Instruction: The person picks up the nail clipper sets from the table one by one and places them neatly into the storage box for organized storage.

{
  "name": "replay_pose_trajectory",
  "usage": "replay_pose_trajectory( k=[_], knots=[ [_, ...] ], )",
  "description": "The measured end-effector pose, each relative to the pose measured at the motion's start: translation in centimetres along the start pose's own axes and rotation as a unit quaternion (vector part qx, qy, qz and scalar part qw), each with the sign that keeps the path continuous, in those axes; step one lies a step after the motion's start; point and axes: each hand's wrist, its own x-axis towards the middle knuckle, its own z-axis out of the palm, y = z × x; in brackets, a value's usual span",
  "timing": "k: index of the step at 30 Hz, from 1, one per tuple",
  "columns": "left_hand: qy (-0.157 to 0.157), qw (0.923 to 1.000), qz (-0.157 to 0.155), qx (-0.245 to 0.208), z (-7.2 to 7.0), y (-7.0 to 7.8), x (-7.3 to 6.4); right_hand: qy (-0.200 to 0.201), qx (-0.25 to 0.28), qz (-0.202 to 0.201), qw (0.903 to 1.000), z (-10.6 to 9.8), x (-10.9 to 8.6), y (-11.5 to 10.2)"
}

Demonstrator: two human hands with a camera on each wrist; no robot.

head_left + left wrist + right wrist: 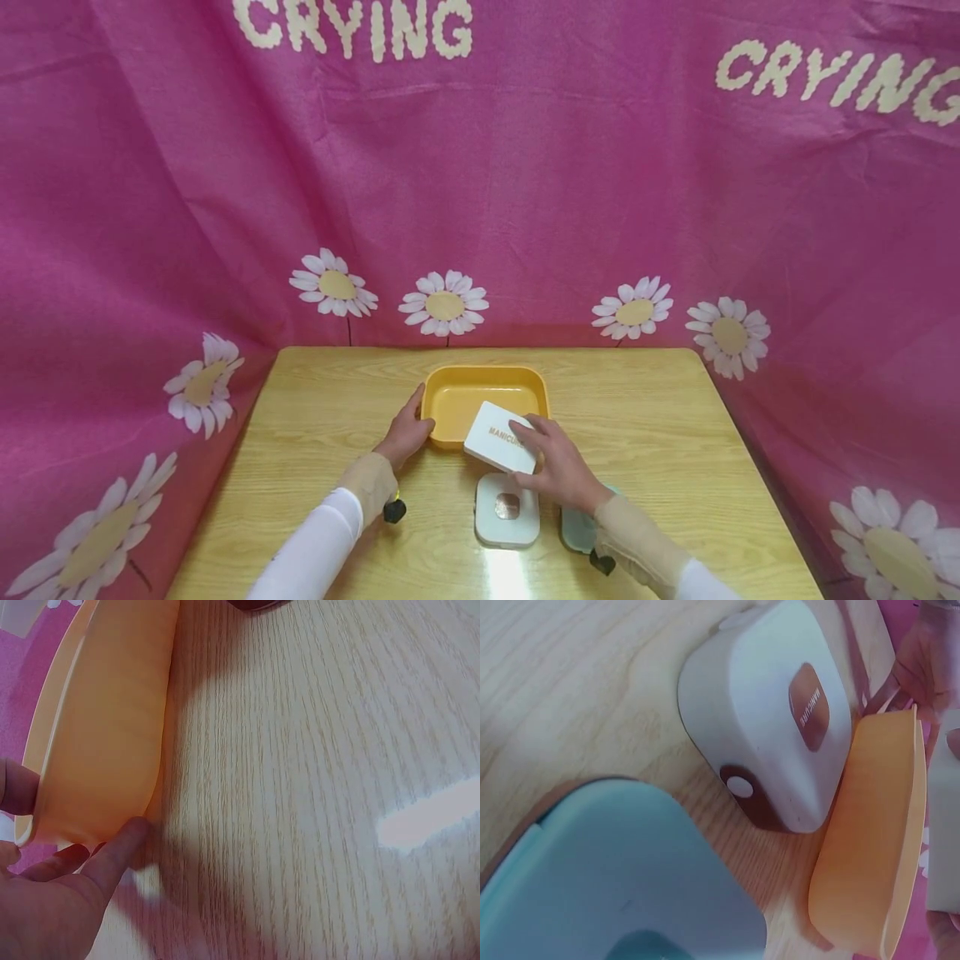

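A yellow-orange rectangular tray (457,404) rests on the wooden table. At its left end, my left hand (405,433) grips the wall, with the thumb over the rim and fingers against the outside, as the left wrist view shows on the tray wall (112,727). My right hand (561,465) holds a flat white box (491,435) marked MANICURE, fingers on its top and thumb at the near edge. That box is tilted over the tray's near right corner. Only the edge of the box (943,825) shows in the right wrist view.
In front of the tray sits a rounded white case (487,533) with a brown MANICURE label. To its right lies a teal case (576,532), partly hidden under my right wrist. Behind the table (637,400) hangs a pink curtain (525,208) with daisies.
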Motion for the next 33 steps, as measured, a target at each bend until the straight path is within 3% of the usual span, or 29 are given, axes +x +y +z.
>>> replay_pose_trajectory(
  k=[8, 15, 22, 33],
  knots=[
    [-0.007, 0.9999, -0.004, -0.011, -0.1, 0.0, 0.0, 0.015, -0.005, 0.021, 0.9997, -0.3, 0.6, 0.5],
    [-0.010, 0.9993, -0.017, -0.033, 0.1, 0.1, 0.0, 0.018, -0.004, 0.065, 0.9977, -0.6, 1.3, 0.8],
    [-0.003, 0.9996, -0.014, -0.024, 0.1, 0.2, 0.1, 0.025, 0.000, 0.100, 0.9947, -0.4, 2.0, 1.1],
    [-0.008, 0.9990, -0.025, -0.035, 0.0, 0.4, -0.2, 0.049, -0.003, 0.099, 0.9939, 0.2, 2.7, 1.8]
  ],
)
